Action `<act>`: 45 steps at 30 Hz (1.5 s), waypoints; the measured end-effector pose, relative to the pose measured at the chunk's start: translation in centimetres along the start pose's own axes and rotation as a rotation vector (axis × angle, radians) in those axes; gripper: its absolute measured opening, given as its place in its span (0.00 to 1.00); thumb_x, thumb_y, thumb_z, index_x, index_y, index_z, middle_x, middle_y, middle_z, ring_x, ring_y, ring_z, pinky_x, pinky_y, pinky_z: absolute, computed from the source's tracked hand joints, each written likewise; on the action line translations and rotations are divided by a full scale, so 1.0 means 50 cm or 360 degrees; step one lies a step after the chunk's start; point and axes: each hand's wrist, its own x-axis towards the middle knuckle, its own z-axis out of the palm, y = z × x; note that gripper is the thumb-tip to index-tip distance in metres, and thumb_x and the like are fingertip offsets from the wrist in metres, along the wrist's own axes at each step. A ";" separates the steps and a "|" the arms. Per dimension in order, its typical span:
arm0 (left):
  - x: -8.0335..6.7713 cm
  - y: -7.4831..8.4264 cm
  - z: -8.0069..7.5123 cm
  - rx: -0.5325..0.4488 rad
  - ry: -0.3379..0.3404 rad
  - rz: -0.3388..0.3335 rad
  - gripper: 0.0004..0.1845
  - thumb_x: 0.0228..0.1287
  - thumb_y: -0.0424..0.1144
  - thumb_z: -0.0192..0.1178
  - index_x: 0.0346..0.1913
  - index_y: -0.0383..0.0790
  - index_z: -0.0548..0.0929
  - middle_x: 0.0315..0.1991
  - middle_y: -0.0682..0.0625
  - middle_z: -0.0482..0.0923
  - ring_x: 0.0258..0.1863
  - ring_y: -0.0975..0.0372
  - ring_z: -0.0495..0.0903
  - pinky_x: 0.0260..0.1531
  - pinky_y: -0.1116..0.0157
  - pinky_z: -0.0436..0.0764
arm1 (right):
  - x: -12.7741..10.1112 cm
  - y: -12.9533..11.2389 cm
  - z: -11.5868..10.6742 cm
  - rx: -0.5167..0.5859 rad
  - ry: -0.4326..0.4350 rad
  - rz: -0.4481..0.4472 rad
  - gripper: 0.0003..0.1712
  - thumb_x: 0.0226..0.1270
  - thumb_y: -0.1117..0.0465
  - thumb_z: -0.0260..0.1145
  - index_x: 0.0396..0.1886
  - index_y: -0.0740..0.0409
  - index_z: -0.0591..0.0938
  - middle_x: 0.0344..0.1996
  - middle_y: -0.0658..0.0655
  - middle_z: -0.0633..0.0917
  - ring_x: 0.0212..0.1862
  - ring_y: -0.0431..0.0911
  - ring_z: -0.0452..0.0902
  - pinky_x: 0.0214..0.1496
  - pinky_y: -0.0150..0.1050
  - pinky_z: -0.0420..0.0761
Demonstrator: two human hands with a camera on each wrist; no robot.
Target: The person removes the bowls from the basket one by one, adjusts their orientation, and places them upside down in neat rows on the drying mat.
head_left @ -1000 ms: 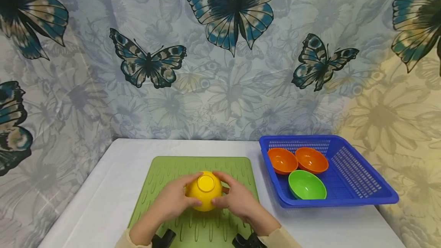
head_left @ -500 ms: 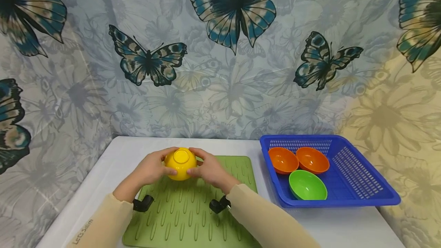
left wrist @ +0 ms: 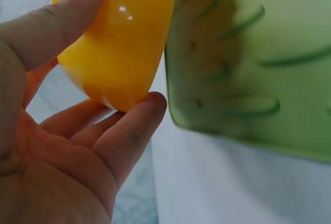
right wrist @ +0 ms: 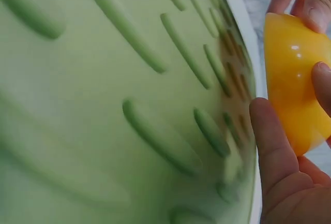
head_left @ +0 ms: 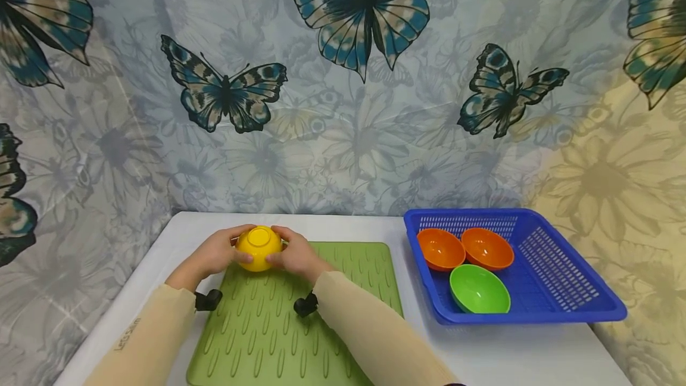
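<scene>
Gripping an upturned yellow bowl (head_left: 259, 247) between curled fingers and thumbs, the left hand (head_left: 214, 253) and right hand (head_left: 293, 257) hold it over the far left corner of the green drying mat (head_left: 300, 320), where the wrist views show its rim at the mat's edge. Set down there, it could straddle that edge and rock; the glossy plastic may also slip.
</scene>
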 end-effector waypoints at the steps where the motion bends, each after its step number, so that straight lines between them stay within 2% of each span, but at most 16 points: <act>1: 0.000 -0.005 -0.003 -0.0006 0.0001 -0.0008 0.40 0.59 0.33 0.70 0.74 0.36 0.66 0.71 0.33 0.63 0.67 0.34 0.61 0.62 0.38 0.64 | 0.005 0.001 0.005 -0.0008 0.0010 0.0010 0.40 0.60 0.70 0.74 0.72 0.47 0.72 0.69 0.49 0.70 0.64 0.49 0.72 0.47 0.39 0.83; 6: 0.002 -0.028 -0.007 -0.0054 -0.0038 -0.0061 0.40 0.60 0.33 0.69 0.75 0.35 0.64 0.72 0.33 0.61 0.67 0.35 0.62 0.62 0.38 0.64 | 0.021 0.011 0.024 -0.0012 0.0019 0.0067 0.40 0.59 0.70 0.74 0.71 0.46 0.74 0.67 0.50 0.73 0.58 0.46 0.75 0.46 0.39 0.83; 11: 0.002 -0.043 0.000 -0.0095 -0.0066 -0.0104 0.41 0.60 0.33 0.69 0.75 0.36 0.64 0.72 0.33 0.60 0.67 0.34 0.62 0.62 0.39 0.64 | 0.024 0.014 0.030 -0.0199 0.0037 0.0080 0.40 0.59 0.66 0.75 0.71 0.46 0.74 0.65 0.49 0.75 0.57 0.44 0.74 0.54 0.40 0.78; 14: -0.001 -0.044 0.003 -0.0111 -0.0077 -0.0116 0.42 0.59 0.32 0.70 0.75 0.35 0.63 0.72 0.32 0.60 0.67 0.34 0.62 0.62 0.39 0.64 | 0.022 0.010 0.033 -0.0307 0.0033 0.0087 0.39 0.60 0.65 0.75 0.71 0.47 0.73 0.64 0.49 0.76 0.58 0.43 0.73 0.58 0.40 0.75; 21: 0.000 -0.039 0.004 -0.0106 -0.0075 -0.0124 0.42 0.58 0.31 0.70 0.75 0.35 0.64 0.71 0.30 0.61 0.67 0.34 0.62 0.62 0.40 0.65 | 0.019 0.004 0.035 -0.0337 0.0061 0.0087 0.39 0.58 0.68 0.76 0.70 0.50 0.74 0.63 0.52 0.77 0.56 0.44 0.74 0.52 0.39 0.79; 31: 0.005 -0.042 0.004 -0.0014 -0.0039 -0.0117 0.41 0.54 0.29 0.70 0.73 0.34 0.67 0.69 0.32 0.65 0.66 0.35 0.64 0.61 0.40 0.66 | 0.023 0.006 0.044 -0.0516 0.0099 0.0042 0.38 0.59 0.64 0.75 0.70 0.51 0.74 0.64 0.50 0.77 0.63 0.44 0.71 0.66 0.42 0.69; 37: 0.014 -0.047 0.011 -0.0068 -0.0051 -0.0130 0.38 0.57 0.34 0.72 0.71 0.36 0.69 0.69 0.32 0.65 0.66 0.35 0.64 0.61 0.40 0.67 | 0.020 0.003 0.046 -0.0512 0.0126 0.0067 0.38 0.59 0.64 0.75 0.70 0.51 0.75 0.64 0.51 0.77 0.64 0.46 0.71 0.66 0.45 0.69; 45: 0.020 -0.049 0.020 0.0055 0.0000 -0.0126 0.36 0.55 0.35 0.74 0.66 0.38 0.71 0.62 0.36 0.73 0.59 0.42 0.73 0.55 0.43 0.72 | 0.019 0.002 0.055 -0.0594 0.0158 0.0093 0.37 0.57 0.63 0.77 0.68 0.51 0.76 0.61 0.50 0.79 0.63 0.47 0.72 0.66 0.44 0.70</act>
